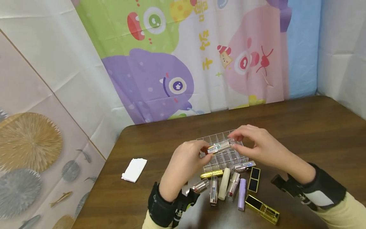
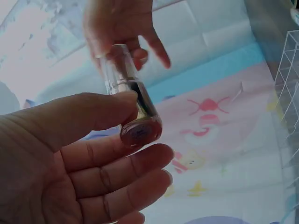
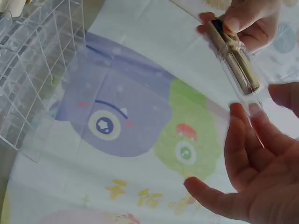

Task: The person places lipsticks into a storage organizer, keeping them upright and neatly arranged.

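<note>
My left hand pinches the base of a lipstick between thumb and fingers, above a clear divided organizer. In the left wrist view, the lipstick has a dark label, a shiny case and a transparent outer cap. The fingertips of my right hand pinch the other end, at the cap. From the right wrist view, the gold tube shows through the clear cap, with the right hand's fingers at its end.
Before the organizer lie several lipsticks: a gold tube, a cream tube, a purple tube and silver ones. Two black-and-gold cases are at their right. A folded white tissue is on the brown table at left.
</note>
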{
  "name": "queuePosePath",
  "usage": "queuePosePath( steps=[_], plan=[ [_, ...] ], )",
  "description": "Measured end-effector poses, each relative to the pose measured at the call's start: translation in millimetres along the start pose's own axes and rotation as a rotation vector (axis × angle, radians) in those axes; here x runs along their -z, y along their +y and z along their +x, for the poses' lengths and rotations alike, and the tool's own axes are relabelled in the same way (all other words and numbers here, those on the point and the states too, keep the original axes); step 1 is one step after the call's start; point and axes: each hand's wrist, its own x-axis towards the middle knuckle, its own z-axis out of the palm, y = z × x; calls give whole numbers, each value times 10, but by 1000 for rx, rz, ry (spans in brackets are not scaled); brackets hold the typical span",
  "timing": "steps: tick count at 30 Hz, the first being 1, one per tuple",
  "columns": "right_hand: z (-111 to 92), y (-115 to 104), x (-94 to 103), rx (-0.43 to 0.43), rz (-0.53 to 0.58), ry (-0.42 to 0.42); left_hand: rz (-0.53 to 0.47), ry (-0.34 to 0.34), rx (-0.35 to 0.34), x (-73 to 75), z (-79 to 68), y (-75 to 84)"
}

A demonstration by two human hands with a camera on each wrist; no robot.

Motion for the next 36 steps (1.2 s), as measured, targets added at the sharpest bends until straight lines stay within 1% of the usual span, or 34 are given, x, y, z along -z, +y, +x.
queuePosePath(
  steps=[3, 7, 10, 12, 15, 17, 19, 22, 26, 27, 29, 31, 36],
  plan=[
    [89, 41, -42, -2, 7, 65, -39, -56, 70, -16, 92, -46],
    [215, 72, -117, 15, -13, 93, -73, -84, 113, -64, 159, -145],
    [292, 69, -169, 29, -36, 100, -76, -88, 125, -99, 185, -224],
    [344, 59, -191, 28, -53, 106, -72, -78, 135, -107, 198, -264],
    [421, 60, -215, 15, -74, 109, -45, -60, 170, -118, 206, -303],
    [484, 87, -239, 2, -105, 97, -4, -57, 191, -141, 203, -326],
    [563, 140, -284, -3, -154, 69, 37, -72, 218, -168, 196, -357],
    [713, 235, -405, -5, -249, -10, 82, -136, 255, -191, 174, -423],
    [882, 338, -632, 9, -357, -154, 70, -244, 297, -165, 126, -512],
    [905, 357, -688, 17, -376, -187, 62, -259, 302, -156, 112, -528],
    [926, 385, -784, 26, -398, -240, 56, -277, 307, -138, 90, -557],
    [934, 403, -854, 26, -409, -270, 47, -283, 304, -120, 77, -575],
    [976, 424, -908, -44, -445, -313, 31, -298, 292, -88, 87, -609]
  ],
)
